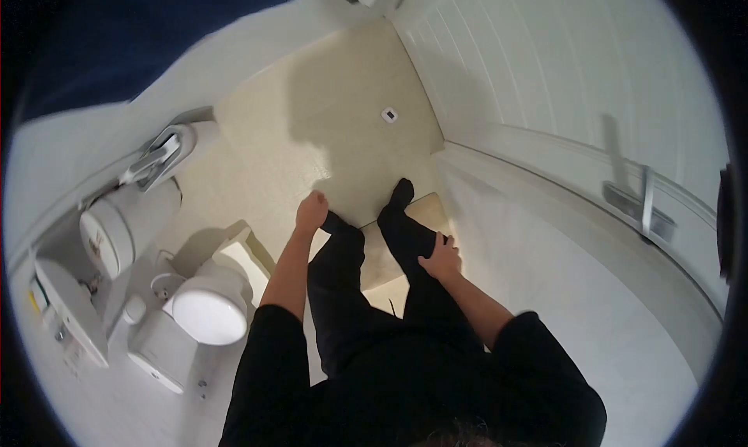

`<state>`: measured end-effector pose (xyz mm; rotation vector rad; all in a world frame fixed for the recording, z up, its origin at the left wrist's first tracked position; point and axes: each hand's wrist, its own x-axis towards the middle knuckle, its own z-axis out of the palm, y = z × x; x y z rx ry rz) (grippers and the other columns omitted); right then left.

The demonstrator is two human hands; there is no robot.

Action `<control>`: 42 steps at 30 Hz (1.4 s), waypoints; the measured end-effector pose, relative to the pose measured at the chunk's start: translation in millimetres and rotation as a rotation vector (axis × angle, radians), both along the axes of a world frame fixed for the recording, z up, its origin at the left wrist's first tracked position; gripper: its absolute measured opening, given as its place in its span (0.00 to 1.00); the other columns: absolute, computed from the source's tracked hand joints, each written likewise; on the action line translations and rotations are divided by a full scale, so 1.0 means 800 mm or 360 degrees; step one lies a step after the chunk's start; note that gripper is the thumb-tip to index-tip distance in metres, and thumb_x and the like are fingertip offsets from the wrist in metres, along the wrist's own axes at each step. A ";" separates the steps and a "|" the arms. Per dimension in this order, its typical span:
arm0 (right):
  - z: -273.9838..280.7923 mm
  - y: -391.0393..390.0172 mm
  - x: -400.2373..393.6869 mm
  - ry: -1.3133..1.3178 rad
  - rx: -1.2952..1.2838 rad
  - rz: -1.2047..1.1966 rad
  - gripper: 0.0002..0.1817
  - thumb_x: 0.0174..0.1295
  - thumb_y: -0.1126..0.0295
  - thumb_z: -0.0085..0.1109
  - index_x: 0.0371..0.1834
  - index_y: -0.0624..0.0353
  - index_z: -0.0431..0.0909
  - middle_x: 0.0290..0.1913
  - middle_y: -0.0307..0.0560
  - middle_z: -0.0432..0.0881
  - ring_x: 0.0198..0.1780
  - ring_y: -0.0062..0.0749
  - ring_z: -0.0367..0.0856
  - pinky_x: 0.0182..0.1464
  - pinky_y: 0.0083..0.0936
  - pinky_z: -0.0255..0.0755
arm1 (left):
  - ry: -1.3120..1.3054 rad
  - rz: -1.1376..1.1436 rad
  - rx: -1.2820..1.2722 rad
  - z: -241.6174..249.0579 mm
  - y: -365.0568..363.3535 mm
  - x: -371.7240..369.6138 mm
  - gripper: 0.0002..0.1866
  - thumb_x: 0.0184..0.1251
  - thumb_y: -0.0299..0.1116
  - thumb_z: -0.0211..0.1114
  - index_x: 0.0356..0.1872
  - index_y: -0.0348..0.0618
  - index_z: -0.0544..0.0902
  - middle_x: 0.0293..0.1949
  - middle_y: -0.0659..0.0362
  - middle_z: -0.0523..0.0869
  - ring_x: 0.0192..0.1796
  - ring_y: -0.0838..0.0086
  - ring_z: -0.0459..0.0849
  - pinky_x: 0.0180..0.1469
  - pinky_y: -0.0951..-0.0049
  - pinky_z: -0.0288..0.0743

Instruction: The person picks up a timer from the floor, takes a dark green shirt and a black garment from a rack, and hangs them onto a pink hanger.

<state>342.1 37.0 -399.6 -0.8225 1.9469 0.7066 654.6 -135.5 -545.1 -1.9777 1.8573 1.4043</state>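
Note:
My left hand (312, 212) is closed in a loose curl above the floor, close to my left foot in this view; the inside of its fingers is hidden. My right hand (442, 258) lies over my right trouser leg (413, 241), thumb and fingers apart across the black cloth. Both feet wear black; the right foot (402, 192) is by the edge of a beige mat (382, 260) that shows between my legs. Farther out on the floor lies a small white rounded square (389, 115) with a dark rectangle on it.
Left of me are a toilet (209, 315) with its lid down, a washbasin (72, 311), a white lidded bin (144, 213) and a grey holder (167, 159). A cream-coloured stool-like piece (243, 260) stands beside the toilet. A white panelled door (538, 73) with a metal handle (647, 202) rises to the right.

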 end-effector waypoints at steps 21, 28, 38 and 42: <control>-0.072 0.018 -0.113 0.0153 -0.0831 -0.0247 0.31 0.57 0.60 0.73 0.62 0.60 0.78 0.67 0.61 0.72 0.67 0.60 0.72 0.68 0.52 0.71 | 0.0180 -0.0338 0.0015 -0.383 -0.154 -0.368 0.30 0.69 0.44 0.69 0.69 0.44 0.74 0.63 0.49 0.79 0.57 0.60 0.80 0.58 0.62 0.79; -0.037 0.001 -0.057 -0.0067 -0.0603 -0.0123 0.31 0.64 0.52 0.64 0.66 0.58 0.75 0.72 0.53 0.68 0.70 0.56 0.68 0.70 0.52 0.68 | 0.2161 0.0967 0.1586 -0.118 -0.162 -0.313 0.30 0.75 0.52 0.45 0.65 0.41 0.78 0.50 0.49 0.86 0.43 0.69 0.81 0.44 0.70 0.77; 0.012 -0.017 0.016 -0.0274 -0.0279 0.0255 0.32 0.68 0.52 0.59 0.70 0.59 0.72 0.75 0.55 0.67 0.73 0.56 0.69 0.68 0.53 0.72 | 0.2230 0.0505 0.1206 0.377 -0.169 -0.178 0.25 0.81 0.43 0.43 0.67 0.38 0.72 0.58 0.43 0.85 0.48 0.60 0.88 0.49 0.66 0.82; 0.069 -0.063 0.016 -0.0622 -0.0587 0.0282 0.31 0.67 0.59 0.58 0.70 0.65 0.70 0.68 0.63 0.75 0.69 0.54 0.76 0.71 0.44 0.70 | 0.2100 0.0322 0.0940 0.526 -0.142 -0.101 0.25 0.83 0.43 0.43 0.69 0.37 0.69 0.64 0.46 0.81 0.61 0.54 0.86 0.58 0.62 0.81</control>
